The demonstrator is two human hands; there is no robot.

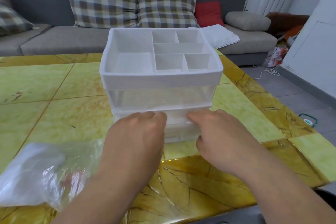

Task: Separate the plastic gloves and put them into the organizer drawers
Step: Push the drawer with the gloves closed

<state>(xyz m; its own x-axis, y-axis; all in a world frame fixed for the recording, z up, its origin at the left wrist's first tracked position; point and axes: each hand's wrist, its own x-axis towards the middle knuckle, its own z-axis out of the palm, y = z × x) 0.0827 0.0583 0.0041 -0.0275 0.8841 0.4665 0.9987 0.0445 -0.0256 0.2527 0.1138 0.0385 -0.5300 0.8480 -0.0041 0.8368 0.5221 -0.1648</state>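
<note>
Organizer (160, 80): white, upright on table (54, 87).
Lower drawer (177, 121): clear, at organizer base.
Left hand (138, 131): fingers curled over drawer's front rim.
Right hand (216, 132): grasping same rim, thumb below.
Plastic gloves (36, 172): bagged, on table near left forearm.

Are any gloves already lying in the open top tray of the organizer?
No, every compartment of the top tray shows only its bare white floor.

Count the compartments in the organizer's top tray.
6 compartments: large one at left, two small at back right, long one mid-right, two small at front right. None hidden.
</note>
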